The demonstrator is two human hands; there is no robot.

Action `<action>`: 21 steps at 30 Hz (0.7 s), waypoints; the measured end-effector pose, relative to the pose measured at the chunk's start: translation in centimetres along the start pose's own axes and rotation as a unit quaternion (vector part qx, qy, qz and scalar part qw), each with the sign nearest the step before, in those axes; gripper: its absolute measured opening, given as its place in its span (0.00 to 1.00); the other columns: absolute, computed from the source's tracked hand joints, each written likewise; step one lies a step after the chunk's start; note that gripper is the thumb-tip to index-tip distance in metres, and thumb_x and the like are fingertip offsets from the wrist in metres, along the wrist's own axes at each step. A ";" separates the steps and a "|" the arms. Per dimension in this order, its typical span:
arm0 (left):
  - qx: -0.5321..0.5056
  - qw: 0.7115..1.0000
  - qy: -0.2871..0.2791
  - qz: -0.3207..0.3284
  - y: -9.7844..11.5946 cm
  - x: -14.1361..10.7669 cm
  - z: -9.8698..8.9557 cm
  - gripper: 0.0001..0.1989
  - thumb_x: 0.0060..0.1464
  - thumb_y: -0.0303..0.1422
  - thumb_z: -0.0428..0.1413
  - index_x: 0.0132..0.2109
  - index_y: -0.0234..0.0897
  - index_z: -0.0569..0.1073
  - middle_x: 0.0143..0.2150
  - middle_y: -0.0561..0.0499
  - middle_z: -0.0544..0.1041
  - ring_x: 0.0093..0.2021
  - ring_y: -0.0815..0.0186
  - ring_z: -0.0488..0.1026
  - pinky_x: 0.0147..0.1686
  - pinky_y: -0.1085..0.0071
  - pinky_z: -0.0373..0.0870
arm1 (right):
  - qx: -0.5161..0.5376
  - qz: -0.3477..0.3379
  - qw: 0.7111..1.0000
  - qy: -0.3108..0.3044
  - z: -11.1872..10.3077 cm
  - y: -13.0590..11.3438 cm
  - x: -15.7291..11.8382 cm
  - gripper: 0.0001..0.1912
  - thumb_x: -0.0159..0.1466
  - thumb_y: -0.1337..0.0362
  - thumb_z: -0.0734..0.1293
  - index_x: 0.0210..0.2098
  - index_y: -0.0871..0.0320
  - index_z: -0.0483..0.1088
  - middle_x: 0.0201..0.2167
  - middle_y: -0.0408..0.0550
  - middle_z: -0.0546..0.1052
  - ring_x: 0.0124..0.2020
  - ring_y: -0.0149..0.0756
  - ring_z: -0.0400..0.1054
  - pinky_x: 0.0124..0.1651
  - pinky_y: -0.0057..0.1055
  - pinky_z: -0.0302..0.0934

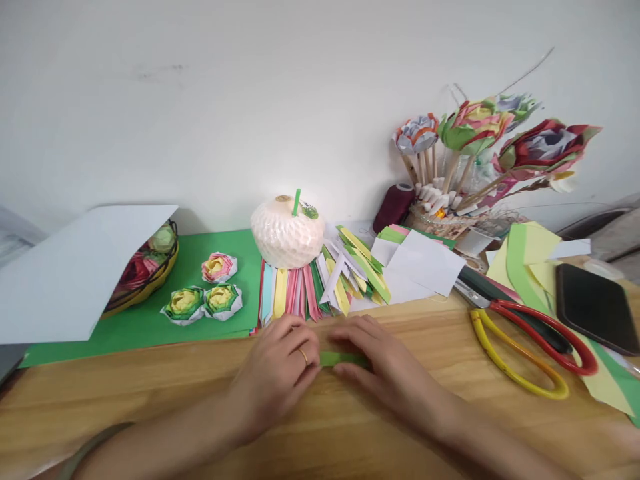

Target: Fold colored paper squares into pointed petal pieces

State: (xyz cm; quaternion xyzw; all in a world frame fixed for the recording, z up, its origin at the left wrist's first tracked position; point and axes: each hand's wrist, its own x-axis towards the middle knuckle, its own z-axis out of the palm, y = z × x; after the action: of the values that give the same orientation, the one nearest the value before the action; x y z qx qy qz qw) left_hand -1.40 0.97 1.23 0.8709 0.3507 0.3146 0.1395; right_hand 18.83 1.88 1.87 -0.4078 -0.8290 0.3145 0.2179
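A narrow green paper strip lies flat on the wooden table between my hands. My left hand, with a ring on one finger, is closed at the strip's left end. Over its right end my right hand rests with its fingers curved and the thumb apart from them, pressing on the strip. Just behind the hands are folded strips in several colours, partly under a white textured round object with a green stick in its top.
Three folded paper flowers sit on green sheets, beside a basket partly covered by white paper. Scissors, a phone and coloured paper lie right. Behind stand a maroon thread spool and paper flowers on sticks.
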 end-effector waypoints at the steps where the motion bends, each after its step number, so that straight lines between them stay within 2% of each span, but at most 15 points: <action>1: -0.002 1.000 0.012 0.008 0.1 0.0 0.0 0.08 0.58 0.22 0.50 0.31 0.35 0.66 0.32 0.51 0.73 0.38 0.62 0.65 0.39 0.65 0.63 | 0.012 -0.011 1.000 -0.006 0.1 0.0 0.0 0.10 0.61 0.70 0.67 0.43 0.57 0.68 0.43 0.49 0.73 0.47 0.39 0.64 0.49 0.35 0.59; 3: -0.014 0.999 0.028 0.011 0.1 0.1 0.0 0.08 0.57 0.21 0.50 0.30 0.35 0.66 0.32 0.50 0.72 0.37 0.63 0.66 0.38 0.67 0.63 | 0.031 -0.021 0.999 -0.012 0.1 -0.1 -0.1 0.07 0.62 0.69 0.66 0.40 0.57 0.70 0.42 0.47 0.75 0.45 0.37 0.65 0.48 0.33 0.59; 6: -0.049 0.998 0.028 -0.016 0.0 -0.1 0.0 0.08 0.56 0.21 0.50 0.30 0.35 0.66 0.34 0.50 0.72 0.36 0.65 0.68 0.36 0.69 0.64 | 0.044 0.009 0.999 -0.016 0.0 -0.3 -0.3 0.02 0.63 0.67 0.64 0.35 0.57 0.70 0.34 0.44 0.76 0.36 0.34 0.68 0.40 0.28 0.60; 8: -0.078 0.995 0.016 -0.061 -0.1 -0.2 0.0 0.06 0.56 0.23 0.51 0.32 0.36 0.68 0.35 0.50 0.74 0.36 0.65 0.71 0.36 0.70 0.65 | 0.037 0.019 0.999 -0.016 0.0 -0.5 -0.3 0.06 0.65 0.67 0.62 0.33 0.57 0.69 0.29 0.43 0.75 0.30 0.32 0.68 0.34 0.26 0.59; 10: -0.104 0.986 0.002 -0.128 -0.1 -0.3 0.0 0.03 0.55 0.26 0.54 0.37 0.37 0.70 0.35 0.51 0.76 0.36 0.64 0.73 0.37 0.69 0.66 | 0.022 -0.001 1.000 -0.008 0.0 -0.7 -0.4 0.09 0.66 0.66 0.59 0.32 0.57 0.69 0.27 0.43 0.74 0.28 0.31 0.67 0.32 0.25 0.58; 12: -0.127 0.975 -0.017 -0.181 -0.2 -0.3 0.0 0.07 0.54 0.29 0.57 0.42 0.38 0.72 0.36 0.52 0.78 0.37 0.63 0.74 0.38 0.70 0.67 | 0.003 -0.035 0.999 0.008 0.0 -0.8 -0.4 0.10 0.67 0.66 0.57 0.33 0.58 0.68 0.27 0.44 0.74 0.27 0.31 0.66 0.31 0.25 0.57; 15: -0.165 0.967 -0.051 -0.185 0.0 -0.1 -0.1 0.04 0.56 0.31 0.56 0.36 0.39 0.76 0.31 0.53 0.79 0.32 0.66 0.74 0.34 0.73 0.66 | -0.020 -0.052 0.998 0.019 0.3 -0.9 -0.5 0.09 0.67 0.66 0.57 0.33 0.58 0.66 0.27 0.45 0.73 0.26 0.32 0.66 0.30 0.25 0.57; 17: -0.184 0.964 -0.063 -0.181 0.1 0.0 -0.1 0.09 0.57 0.32 0.55 0.30 0.37 0.77 0.26 0.54 0.77 0.27 0.68 0.72 0.29 0.76 0.64 | -0.026 -0.042 0.999 0.014 0.5 -0.9 -0.5 0.08 0.67 0.66 0.57 0.34 0.58 0.66 0.26 0.45 0.74 0.26 0.31 0.66 0.29 0.25 0.57; 21: -0.193 0.959 -0.059 -0.199 0.6 0.1 -0.2 0.08 0.55 0.33 0.57 0.31 0.38 0.79 0.25 0.54 0.77 0.26 0.69 0.71 0.27 0.77 0.62 | -0.036 -0.051 0.998 0.006 0.7 -0.8 -0.6 0.11 0.69 0.64 0.55 0.34 0.58 0.66 0.27 0.45 0.74 0.27 0.31 0.67 0.30 0.25 0.57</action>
State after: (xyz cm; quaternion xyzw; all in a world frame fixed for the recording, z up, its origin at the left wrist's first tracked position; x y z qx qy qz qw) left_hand -1.13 0.64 1.69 0.7570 0.4403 0.2907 0.3854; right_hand 18.30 0.72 1.90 -0.3744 -0.8581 0.2710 0.2238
